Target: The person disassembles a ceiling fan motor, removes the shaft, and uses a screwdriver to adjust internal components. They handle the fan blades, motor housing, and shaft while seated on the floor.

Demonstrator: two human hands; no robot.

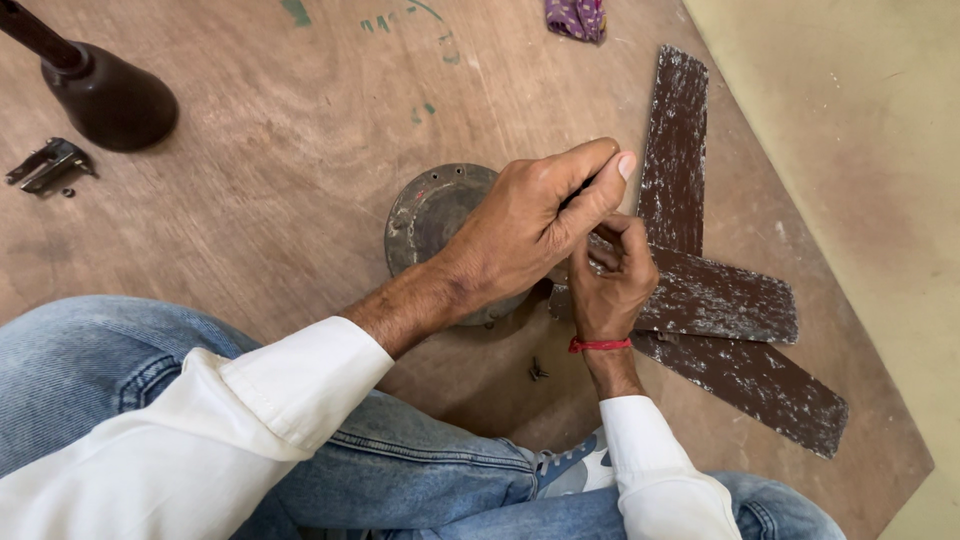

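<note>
Brown fan blades (700,290) under left hand (530,225) and right hand (610,280).

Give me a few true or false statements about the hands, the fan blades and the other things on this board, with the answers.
1. Three brown blades lie fanned out on the board. True.
2. The right hand wears a red thread at the wrist. True.
3. The left hand rests flat on the knee. False: it is raised over the round metal hub, fingers pinched.
4. A metal bracket lies at the far left. True.
5. The purple cloth covers the hub. False: it lies apart at the top edge.
</note>
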